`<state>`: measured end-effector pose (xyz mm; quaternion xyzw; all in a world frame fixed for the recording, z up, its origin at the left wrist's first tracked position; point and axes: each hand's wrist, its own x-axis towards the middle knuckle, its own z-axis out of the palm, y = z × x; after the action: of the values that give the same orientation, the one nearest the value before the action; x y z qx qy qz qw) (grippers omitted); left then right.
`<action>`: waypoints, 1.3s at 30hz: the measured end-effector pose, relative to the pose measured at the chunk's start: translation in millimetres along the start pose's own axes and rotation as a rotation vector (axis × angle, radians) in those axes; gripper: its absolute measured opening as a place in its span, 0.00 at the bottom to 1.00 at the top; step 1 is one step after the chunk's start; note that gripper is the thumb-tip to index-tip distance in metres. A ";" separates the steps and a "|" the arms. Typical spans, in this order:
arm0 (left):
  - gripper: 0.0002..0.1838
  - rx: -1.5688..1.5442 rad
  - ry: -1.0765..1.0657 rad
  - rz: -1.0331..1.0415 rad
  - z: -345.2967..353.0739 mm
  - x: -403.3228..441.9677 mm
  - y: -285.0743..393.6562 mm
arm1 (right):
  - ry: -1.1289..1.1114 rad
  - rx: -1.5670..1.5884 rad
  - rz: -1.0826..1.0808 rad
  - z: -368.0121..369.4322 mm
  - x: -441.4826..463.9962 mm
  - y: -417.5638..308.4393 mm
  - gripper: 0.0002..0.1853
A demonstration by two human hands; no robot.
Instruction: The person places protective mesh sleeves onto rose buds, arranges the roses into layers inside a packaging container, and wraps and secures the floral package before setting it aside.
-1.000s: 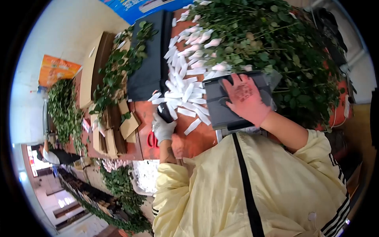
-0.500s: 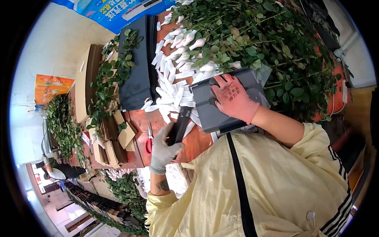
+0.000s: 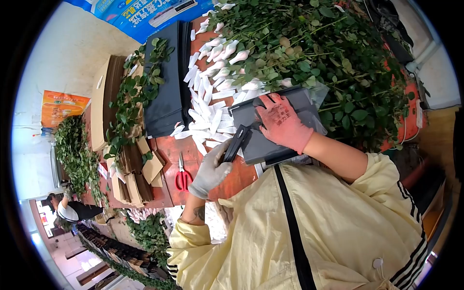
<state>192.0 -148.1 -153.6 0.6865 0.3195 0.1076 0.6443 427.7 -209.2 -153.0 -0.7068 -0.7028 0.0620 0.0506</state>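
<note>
My left hand point(image 3: 211, 171), in a pale grey glove, is closed around a black stapler point(image 3: 236, 143). The stapler's upper end meets the left edge of a dark grey folded sheet point(image 3: 263, 145). Lying on that sheet with fingers spread, my right hand point(image 3: 285, 123) wears a pink-red glove and presses it down. Red-handled scissors point(image 3: 182, 179) lie on the red table point(image 3: 166, 145) left of my left hand. White paper strips point(image 3: 208, 116) are scattered beyond the stapler. Flower buds in white sleeves point(image 3: 227, 50) lie further back.
Leafy stems point(image 3: 319, 58) cover the table's right side. Black sheets point(image 3: 166, 92) and cardboard pieces point(image 3: 106, 96) are stacked to the left, with leafy stems over them. A blue printed bag point(image 3: 140, 17) is at the back. Another person point(image 3: 75, 210) stands far left.
My left hand has picked up the stapler from the table and brought it right and up to the sheet's edge. My right hand stays on the sheet. The view has shifted slightly.
</note>
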 end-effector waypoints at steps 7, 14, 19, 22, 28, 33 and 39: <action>0.26 0.636 -0.031 -0.164 -0.1 15.0 16.1 | 0.053 -0.008 -0.005 3.5 -3.6 -0.7 0.28; 0.22 0.415 -0.042 -0.106 -9.2 12.7 -4.7 | -0.001 0.032 0.015 7.8 -3.9 -0.7 0.29; 0.21 -0.049 -0.211 -0.262 -50.7 -26.6 0.1 | 0.048 0.039 -0.031 1.1 -5.3 3.5 0.29; 0.24 -0.164 -0.211 -0.342 -56.1 -42.4 29.4 | 0.280 0.048 -0.231 -28.6 -20.8 -15.2 0.28; 0.43 -0.520 -0.182 -0.110 -44.4 -71.2 72.9 | 0.353 -0.101 -0.507 -70.0 -21.3 -61.8 0.35; 0.52 -0.552 0.276 0.758 1.2 -42.9 47.5 | 0.131 0.404 -0.135 -89.8 -9.3 -62.2 0.45; 0.35 -1.313 0.480 0.885 -0.2 -0.8 17.0 | 0.186 0.169 -0.269 -51.5 -13.1 -51.3 0.37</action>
<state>196.4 -147.8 -137.1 0.1909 0.0208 0.6595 0.7267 385.1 -221.1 -93.8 -0.6023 -0.7757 0.0480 0.1823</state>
